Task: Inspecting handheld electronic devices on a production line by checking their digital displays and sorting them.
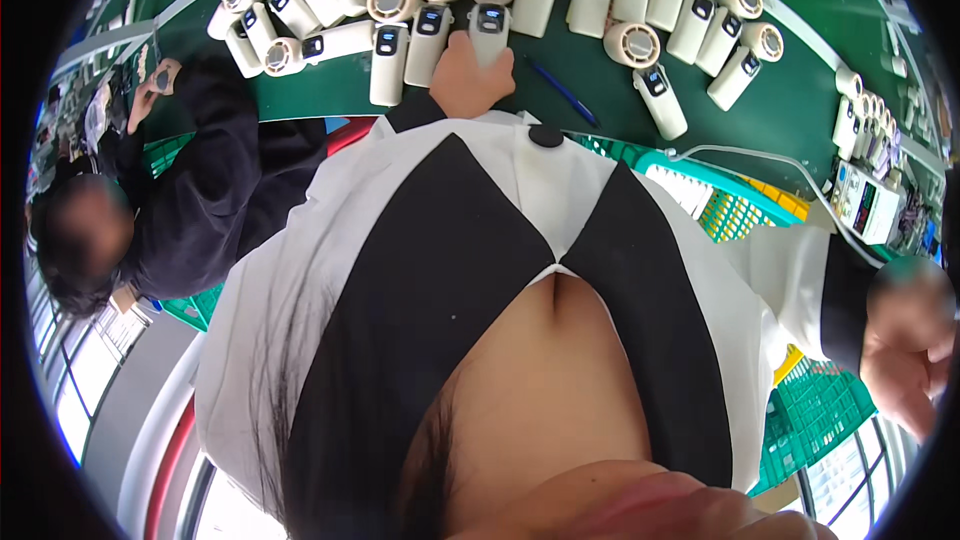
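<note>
1. At 10 o'clock, a co-worker in a dark sleeve (220,140) has a hand (139,107) at a small round-headed item (163,77).
2. Around 11 o'clock, a crowded group of white devices (390,65) lies on the dark green surface (780,120). Many show round, ringed heads; others show handles with small dark displays. One of them lies nearly sideways among its neighbours.
3. At 12 o'clock, the person's left hand (472,78) reaches up to the near edge of the group. Its grip is closed around the lower part of a held device (489,22), fingers wrapped about the pale handle. The lit display faces up, clear of the fingers, and a round ringed head sits just beyond it. Whether the device is raised off the surface, I cannot tell.
4. At 1 o'clock, a blue pen (564,94) lies slantwise, just right of the left hand and touching neither it nor any device.
5. Between 1 and 2 o'clock, more devices stretch away in slanting rows; a single device (660,100) lies nearest the person, its display toward the far side.
6. Near 3 o'clock, a green basket (735,185) sits below the surface's edge, with a pale boxy unit (866,202) farther right.
7. Between 3 and 4 o'clock, the right hand (900,380) is out at the rim, well apart from the left. Blur covers part of it, so I cannot tell its grip.
</note>
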`<state>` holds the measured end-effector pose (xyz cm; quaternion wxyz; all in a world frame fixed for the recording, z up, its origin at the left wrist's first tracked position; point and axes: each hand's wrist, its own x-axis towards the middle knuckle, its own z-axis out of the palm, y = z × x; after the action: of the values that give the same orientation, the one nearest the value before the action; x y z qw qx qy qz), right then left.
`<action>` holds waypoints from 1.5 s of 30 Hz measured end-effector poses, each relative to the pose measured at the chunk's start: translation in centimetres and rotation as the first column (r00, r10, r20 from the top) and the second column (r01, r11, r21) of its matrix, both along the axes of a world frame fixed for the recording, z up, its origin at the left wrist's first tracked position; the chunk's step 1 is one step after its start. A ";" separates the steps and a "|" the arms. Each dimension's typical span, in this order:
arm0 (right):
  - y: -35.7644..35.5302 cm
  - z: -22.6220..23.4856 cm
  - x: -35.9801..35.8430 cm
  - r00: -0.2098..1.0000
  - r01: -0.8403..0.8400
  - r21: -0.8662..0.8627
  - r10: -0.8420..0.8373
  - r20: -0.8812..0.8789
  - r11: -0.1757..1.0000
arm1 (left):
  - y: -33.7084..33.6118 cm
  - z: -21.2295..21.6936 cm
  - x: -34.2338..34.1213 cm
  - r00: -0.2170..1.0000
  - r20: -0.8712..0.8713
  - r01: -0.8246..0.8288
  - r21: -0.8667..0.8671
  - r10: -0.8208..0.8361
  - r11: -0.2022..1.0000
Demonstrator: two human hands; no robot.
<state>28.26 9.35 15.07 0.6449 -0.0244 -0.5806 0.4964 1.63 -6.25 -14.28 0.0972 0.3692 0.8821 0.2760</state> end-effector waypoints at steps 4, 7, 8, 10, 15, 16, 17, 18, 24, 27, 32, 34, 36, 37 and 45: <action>-0.9 -4.4 -4.3 0.872 -0.260 -0.511 0.427 0.239 0.819 | -0.2 3.1 -0.7 0.904 0.405 0.037 0.252 -0.140 0.967; -2.4 -10.1 -10.5 0.832 0.090 -0.599 0.271 0.485 0.796 | -0.6 7.0 -0.9 0.743 0.598 0.043 0.405 -0.300 0.913; -2.4 -11.1 -11.8 0.791 0.130 -0.566 0.259 0.554 0.814 | -0.6 8.1 -1.1 0.750 0.586 0.046 0.418 -0.307 0.907; -2.1 -13.0 -13.8 0.748 0.159 -0.519 0.240 0.618 0.840 | -0.4 9.8 -1.7 0.726 0.569 0.110 0.458 -0.387 0.882; -2.2 -13.1 -17.1 0.859 -0.198 -0.393 0.352 0.371 0.898 | -0.2 13.0 -3.2 0.747 0.472 0.256 0.446 -0.468 0.858; -2.4 -12.6 -17.7 0.874 -0.163 -0.341 0.296 0.386 0.926 | -0.2 13.5 -3.5 0.768 0.435 0.291 0.416 -0.469 0.862; -2.5 -12.3 -18.2 0.886 -0.126 -0.287 0.238 0.398 0.950 | -0.2 14.1 -3.8 0.787 0.397 0.324 0.385 -0.472 0.864; -2.8 -11.8 -18.5 0.889 -0.169 -0.465 0.338 0.307 0.869 | 0.0 14.7 -4.2 0.787 0.385 0.329 0.399 -0.482 0.856; -3.1 -9.9 -19.0 0.769 -0.447 -0.790 0.632 -0.101 0.418 | 0.6 16.7 -5.6 0.695 -0.071 0.653 0.481 -0.716 0.586; -2.3 -8.5 -18.5 0.793 -0.416 -0.561 0.588 0.162 0.716 | 1.3 15.4 -5.3 0.642 0.059 0.618 0.550 -0.764 0.562; -2.4 -9.1 -20.4 0.900 -0.086 -0.151 0.142 0.411 0.985 | 1.3 19.6 -6.4 -0.037 0.746 0.176 0.660 -0.665 0.731; -2.3 -8.3 -20.0 0.872 -0.113 -0.149 0.170 0.458 0.982 | 2.4 20.2 -8.1 -0.234 0.639 0.113 0.766 -0.732 0.633; -2.0 -7.2 -19.2 0.805 -0.180 -0.175 0.247 0.540 0.968 | 2.5 20.9 -8.4 0.026 0.453 -0.087 0.889 -0.891 0.450; -1.8 -6.9 -18.9 0.766 -0.211 -0.190 0.283 0.577 0.959 | 2.3 22.0 -9.3 0.256 0.346 -0.119 0.938 -0.903 0.326; -1.0 -6.4 -17.6 0.670 -0.227 0.116 0.069 0.739 0.967 | -3.6 28.8 -8.9 0.688 -0.479 0.283 0.869 -0.546 -0.406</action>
<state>10.61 8.38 8.72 0.3167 -0.1081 -0.8353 0.4361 -7.31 -9.87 14.53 -0.0385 0.5862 0.1181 0.8006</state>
